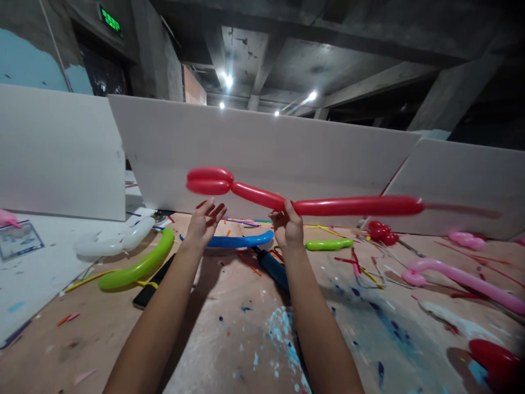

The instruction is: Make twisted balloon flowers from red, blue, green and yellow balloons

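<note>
Red balloon (353,206) stretches crosswise in the air above the table (229,345). Both forearms reach forward and up, the hands apart from each other. The right hand (289,227) has thumb and fingers pinched on it at a narrow joint near the middle. The left hand (203,221) is unclosed, fingers loosely spread just below the folded end; whether it touches is unclear. Between the wrists lies a blue balloon (241,241).

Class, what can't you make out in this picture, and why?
All in the head view:
- Tip of the held red balloon: blurred.
- Phone: partly behind the left forearm.
- Pump: lower end behind the right forearm.
- Pink balloon: cut off by the right edge.
- Card: print too small.
</note>
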`<action>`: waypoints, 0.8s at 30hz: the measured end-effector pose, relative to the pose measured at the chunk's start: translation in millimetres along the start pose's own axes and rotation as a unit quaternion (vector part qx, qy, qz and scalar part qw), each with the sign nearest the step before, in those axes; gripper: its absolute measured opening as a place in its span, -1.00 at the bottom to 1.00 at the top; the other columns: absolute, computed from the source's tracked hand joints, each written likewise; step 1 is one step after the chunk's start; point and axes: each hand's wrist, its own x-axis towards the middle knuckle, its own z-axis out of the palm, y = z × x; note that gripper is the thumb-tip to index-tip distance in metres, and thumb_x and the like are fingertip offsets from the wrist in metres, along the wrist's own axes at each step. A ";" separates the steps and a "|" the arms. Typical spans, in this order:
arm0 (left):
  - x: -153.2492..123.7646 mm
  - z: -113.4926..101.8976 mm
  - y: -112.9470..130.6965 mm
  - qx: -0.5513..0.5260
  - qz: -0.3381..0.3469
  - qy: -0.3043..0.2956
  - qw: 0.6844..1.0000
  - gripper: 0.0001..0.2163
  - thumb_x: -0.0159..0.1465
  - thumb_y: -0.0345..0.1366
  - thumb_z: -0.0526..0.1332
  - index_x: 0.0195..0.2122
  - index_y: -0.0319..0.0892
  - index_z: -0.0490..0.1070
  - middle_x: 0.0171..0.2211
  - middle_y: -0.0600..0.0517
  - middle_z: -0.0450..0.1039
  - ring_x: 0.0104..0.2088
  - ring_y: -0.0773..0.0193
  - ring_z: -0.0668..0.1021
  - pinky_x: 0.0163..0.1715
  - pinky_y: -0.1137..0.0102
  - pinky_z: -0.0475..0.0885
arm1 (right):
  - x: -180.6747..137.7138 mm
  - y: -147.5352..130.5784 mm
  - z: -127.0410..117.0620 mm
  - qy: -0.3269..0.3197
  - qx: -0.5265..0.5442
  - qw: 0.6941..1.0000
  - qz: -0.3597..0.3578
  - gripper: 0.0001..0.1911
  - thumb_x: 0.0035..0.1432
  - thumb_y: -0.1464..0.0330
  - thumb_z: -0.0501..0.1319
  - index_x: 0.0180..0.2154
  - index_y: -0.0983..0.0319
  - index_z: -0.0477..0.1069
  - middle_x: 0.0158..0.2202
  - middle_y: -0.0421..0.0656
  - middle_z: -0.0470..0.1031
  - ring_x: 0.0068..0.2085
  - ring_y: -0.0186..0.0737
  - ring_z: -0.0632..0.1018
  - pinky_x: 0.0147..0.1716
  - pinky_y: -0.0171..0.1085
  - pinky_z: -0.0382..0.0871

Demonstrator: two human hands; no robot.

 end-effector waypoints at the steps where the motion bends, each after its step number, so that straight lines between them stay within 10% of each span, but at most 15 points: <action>1: 0.2 -0.4 -3.2 0.000 -0.012 0.005 1.000 -0.82 0.01 -0.41 0.40 -0.43 -0.21 0.39 -0.50 0.07 0.42 -0.37 0.24 0.59 -0.11 0.23 0.51 | -0.9 1.3 0.5 -0.005 0.004 1.000 0.003 -0.65 -0.22 0.34 0.46 -0.35 0.18 0.40 -0.42 -0.31 0.57 -0.58 -0.44 0.48 -0.55 -0.39 0.46; 8: -23.3 10.4 -24.2 0.090 -0.015 -0.201 0.975 -0.73 0.01 -0.33 0.44 -0.26 -0.20 0.48 -0.20 -0.04 0.53 -0.07 0.10 0.55 0.02 0.15 0.44 | -18.5 13.9 6.7 -0.133 -0.077 0.984 0.089 -0.67 -0.12 0.32 0.43 -0.24 0.15 0.49 -0.32 -0.25 0.57 -0.46 -0.40 0.50 -0.51 -0.38 0.39; 14: -31.3 19.9 -22.1 0.064 0.041 -0.164 0.984 -0.79 0.03 -0.33 0.43 -0.33 -0.26 0.50 -0.32 -0.02 0.57 -0.18 0.16 0.60 -0.01 0.15 0.46 | -22.0 13.3 9.5 -0.130 -0.041 0.982 0.132 -0.76 -0.08 0.21 0.41 -0.41 0.19 0.48 -0.57 -0.30 0.38 -0.51 -0.42 0.39 -0.56 -0.41 0.28; 24: -26.7 16.7 -22.2 0.055 0.035 -0.161 0.985 -0.80 0.05 -0.30 0.42 -0.34 -0.27 0.52 -0.34 -0.04 0.59 -0.23 0.18 0.62 -0.06 0.21 0.51 | -22.5 8.2 8.5 -0.132 -0.036 0.983 0.121 -0.60 -0.14 0.33 0.41 -0.18 0.10 0.45 -0.40 -0.30 0.47 -0.40 -0.38 0.46 -0.52 -0.39 0.25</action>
